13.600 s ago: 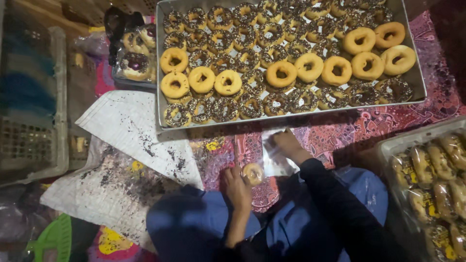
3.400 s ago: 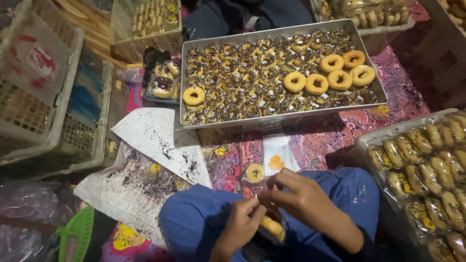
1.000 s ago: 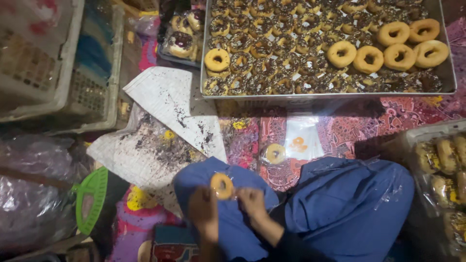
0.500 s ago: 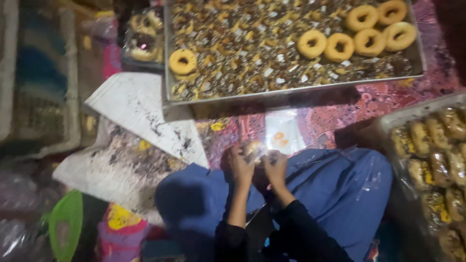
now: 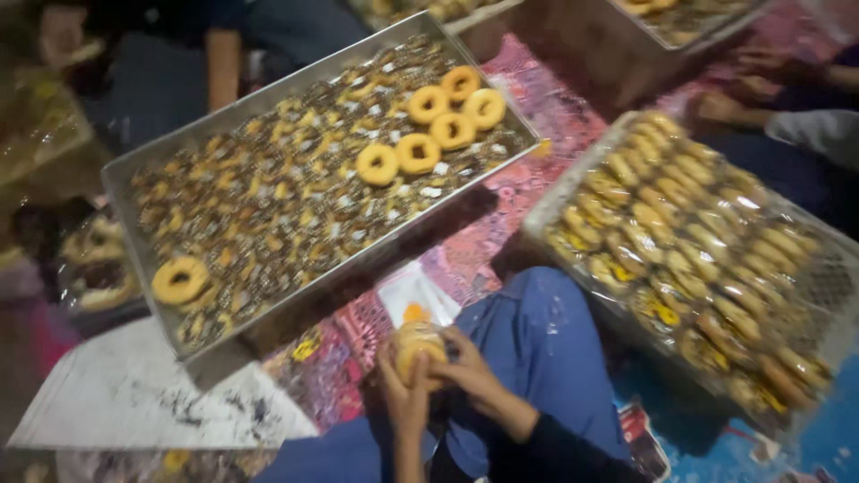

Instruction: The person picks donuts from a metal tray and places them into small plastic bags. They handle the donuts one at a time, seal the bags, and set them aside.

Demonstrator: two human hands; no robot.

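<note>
Both hands meet over my blue-trousered lap around one round golden doughnut (image 5: 417, 343). My left hand (image 5: 403, 395) cups it from below and my right hand (image 5: 470, 371) grips its right side. Ahead lies a large metal tray (image 5: 121, 179) strewn with chocolate sprinkles, holding several plain ring doughnuts (image 5: 429, 134) at its far right and one lone doughnut (image 5: 179, 279) near the left end. A small clear wrapper (image 5: 412, 300) lies on the patterned mat in front of my knees.
A wire crate (image 5: 832, 295) of wrapped doughnuts stands at the right. White paper (image 5: 134, 394) dotted with crumbs lies at the lower left. Other people's arms show at the top left (image 5: 224, 63) and far right (image 5: 805, 125). Another tray (image 5: 662, 13) sits at the back.
The view has swung right and tilted, bringing the crate of wrapped doughnuts into sight. Both hands stay together on the doughnut over my lap.
</note>
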